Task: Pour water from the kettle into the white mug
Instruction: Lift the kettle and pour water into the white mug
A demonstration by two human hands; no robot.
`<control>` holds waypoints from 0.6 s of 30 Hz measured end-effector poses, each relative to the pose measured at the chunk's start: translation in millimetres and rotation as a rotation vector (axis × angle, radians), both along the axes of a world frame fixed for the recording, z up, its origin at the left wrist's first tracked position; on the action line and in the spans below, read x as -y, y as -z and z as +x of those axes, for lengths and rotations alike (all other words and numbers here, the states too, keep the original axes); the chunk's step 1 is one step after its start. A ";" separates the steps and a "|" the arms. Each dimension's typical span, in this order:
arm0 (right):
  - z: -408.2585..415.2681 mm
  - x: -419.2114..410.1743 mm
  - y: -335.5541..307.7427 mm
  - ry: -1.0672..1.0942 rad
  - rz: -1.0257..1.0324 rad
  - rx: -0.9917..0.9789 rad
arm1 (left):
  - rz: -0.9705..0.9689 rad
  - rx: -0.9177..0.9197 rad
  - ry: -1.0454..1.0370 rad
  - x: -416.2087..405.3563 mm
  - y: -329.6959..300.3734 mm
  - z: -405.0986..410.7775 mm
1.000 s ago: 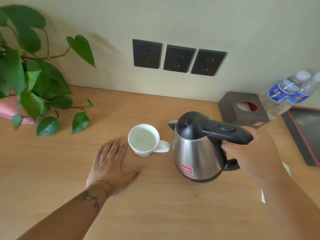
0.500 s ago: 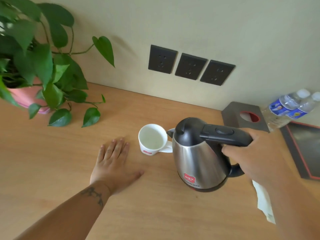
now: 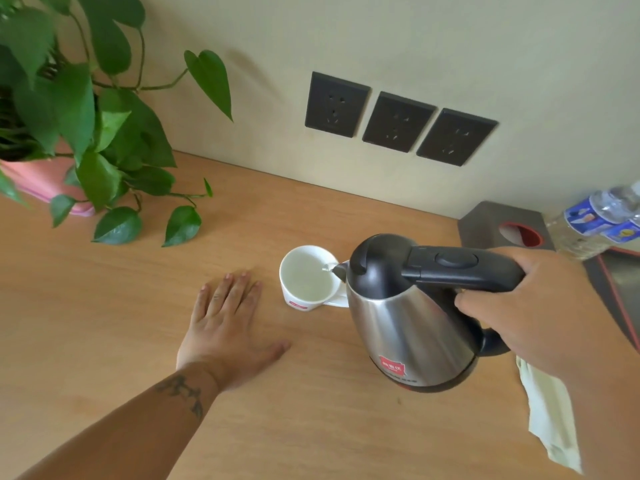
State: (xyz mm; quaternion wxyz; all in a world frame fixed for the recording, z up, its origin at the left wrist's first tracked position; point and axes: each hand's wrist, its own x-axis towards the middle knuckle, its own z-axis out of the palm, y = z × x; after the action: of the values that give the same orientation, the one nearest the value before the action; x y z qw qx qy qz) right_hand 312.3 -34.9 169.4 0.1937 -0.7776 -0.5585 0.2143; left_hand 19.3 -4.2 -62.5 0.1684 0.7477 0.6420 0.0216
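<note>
A steel kettle (image 3: 405, 327) with a black lid and handle hangs tilted above the wooden table (image 3: 104, 306). My right hand (image 3: 540, 306) grips its handle from the right. Its spout sits over the right rim of the white mug (image 3: 306, 280), and a thin stream of water runs into the mug. The mug stands upright with its handle partly hidden behind the kettle. My left hand (image 3: 228, 327) lies flat on the table, palm down and fingers spread, just left of the mug without touching it.
A potted green plant in a pink pot (image 3: 41, 178) stands at the far left. Three dark wall sockets (image 3: 398, 121) sit on the wall behind. A dark tissue box (image 3: 502, 226), water bottles (image 3: 599, 220) and a dark tray (image 3: 620, 289) are at the right. White paper (image 3: 550, 424) lies under my right forearm.
My right hand has lifted the kettle, carried it left toward the mug and tipped it, so water now flows. My left hand has stayed flat beside the mug.
</note>
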 end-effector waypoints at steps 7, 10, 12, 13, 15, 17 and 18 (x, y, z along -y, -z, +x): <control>-6.0 -0.8 -8.3 -0.077 -0.022 0.069 | 0.010 0.013 -0.001 -0.5 2.5 -0.6; -6.8 -0.3 -8.7 -0.101 -0.041 0.101 | 0.010 0.007 -0.006 -0.2 2.6 -1.0; -7.0 0.3 -9.4 -0.101 -0.044 0.106 | 0.011 0.003 -0.005 -0.1 2.9 -1.0; -7.0 0.7 -9.6 -0.103 -0.044 0.108 | 0.010 0.002 -0.006 0.1 2.4 -0.7; -7.3 1.5 -10.1 -0.106 -0.047 0.114 | 0.010 0.004 -0.006 0.1 1.8 -0.5; -7.9 1.9 -11.0 -0.101 -0.066 0.115 | 0.010 0.008 -0.006 0.0 1.0 -0.3; -8.3 2.2 -11.7 -0.099 -0.075 0.117 | 0.012 0.008 -0.005 0.0 0.5 -0.2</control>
State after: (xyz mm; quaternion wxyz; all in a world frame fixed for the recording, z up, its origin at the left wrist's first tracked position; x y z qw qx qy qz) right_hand 304.0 -37.1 181.1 0.1208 -0.7670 -0.5981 0.1984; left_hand 19.0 -4.2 -63.0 0.1664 0.7469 0.6431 0.0288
